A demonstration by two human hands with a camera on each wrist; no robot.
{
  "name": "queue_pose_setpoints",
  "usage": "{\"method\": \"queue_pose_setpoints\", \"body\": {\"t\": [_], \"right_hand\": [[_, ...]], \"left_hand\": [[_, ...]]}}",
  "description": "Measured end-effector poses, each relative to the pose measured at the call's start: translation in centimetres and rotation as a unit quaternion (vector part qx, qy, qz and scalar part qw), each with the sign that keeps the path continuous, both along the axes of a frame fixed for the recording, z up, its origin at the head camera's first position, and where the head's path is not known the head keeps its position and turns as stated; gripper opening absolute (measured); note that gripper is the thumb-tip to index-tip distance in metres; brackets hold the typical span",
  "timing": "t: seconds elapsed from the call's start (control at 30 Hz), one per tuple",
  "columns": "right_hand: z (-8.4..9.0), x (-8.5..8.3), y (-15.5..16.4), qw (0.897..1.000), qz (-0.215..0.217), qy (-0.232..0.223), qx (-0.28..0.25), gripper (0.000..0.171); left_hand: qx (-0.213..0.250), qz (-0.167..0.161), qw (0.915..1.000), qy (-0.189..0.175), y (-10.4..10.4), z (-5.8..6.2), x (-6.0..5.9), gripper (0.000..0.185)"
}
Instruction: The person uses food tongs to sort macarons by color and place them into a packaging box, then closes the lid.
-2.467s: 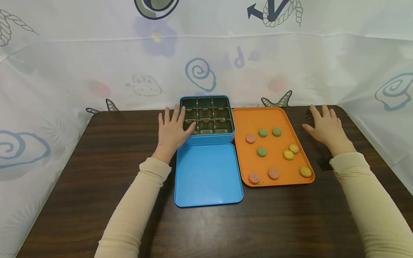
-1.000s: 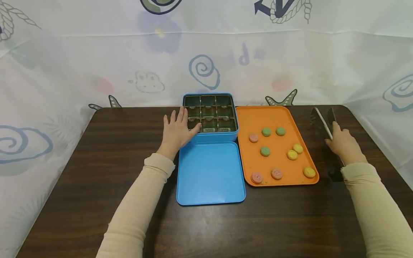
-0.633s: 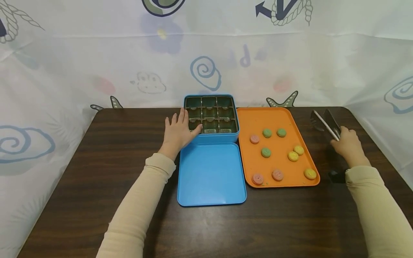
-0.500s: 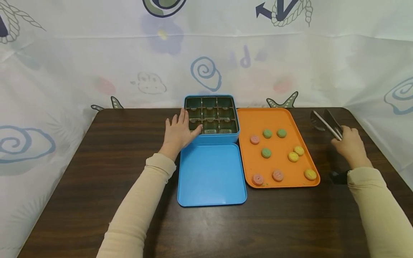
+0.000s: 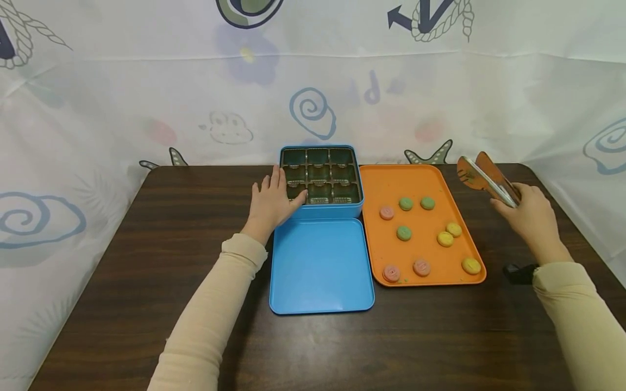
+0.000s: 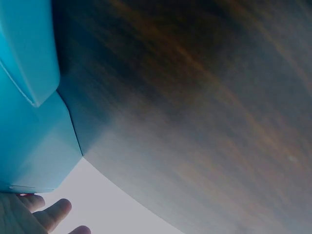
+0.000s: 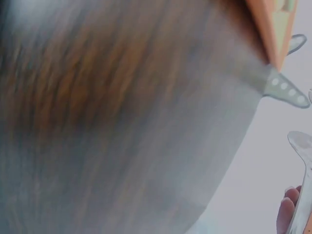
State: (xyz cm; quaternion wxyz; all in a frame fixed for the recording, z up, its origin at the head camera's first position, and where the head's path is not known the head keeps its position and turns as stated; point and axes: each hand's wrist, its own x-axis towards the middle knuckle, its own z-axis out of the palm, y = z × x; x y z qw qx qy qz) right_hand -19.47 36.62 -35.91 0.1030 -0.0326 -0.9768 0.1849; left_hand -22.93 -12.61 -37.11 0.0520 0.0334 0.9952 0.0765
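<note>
My right hand (image 5: 535,220) grips a pair of metal serving tongs (image 5: 490,178) to the right of the orange tray. One tip of the tongs is slotted like a fork, the other looks solid, and orange reflects in both. In the right wrist view one arm of the tongs (image 7: 301,185) shows beside the fingers. My left hand (image 5: 269,205) lies with spread fingers along the left side of a blue box (image 5: 323,210), thumb over its front corner. The box holds a dark insert (image 5: 318,173) divided into several compartments.
Pink, green and yellow round cookies lie scattered on the orange tray (image 5: 376,182). In front of the box is a flat blue lid (image 5: 321,266), beside the tray's left edge. A patterned white cloth (image 5: 195,87) hangs behind the dark wooden table (image 5: 186,217).
My right hand, open beside the tray at first, has taken hold of the tongs and lifted them. My left hand stays at the box.
</note>
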Motion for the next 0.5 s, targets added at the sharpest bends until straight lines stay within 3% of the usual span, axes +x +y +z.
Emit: {"method": "queue_pose_setpoints", "body": {"t": [0.5], "right_hand": [[1.6, 0.6, -1.7, 0.997, 0.039, -0.051, -0.044, 0.07]], "left_hand": [[0.01, 0.003, 0.9999, 0.0, 0.0, -0.1, 0.0, 0.09]]}}
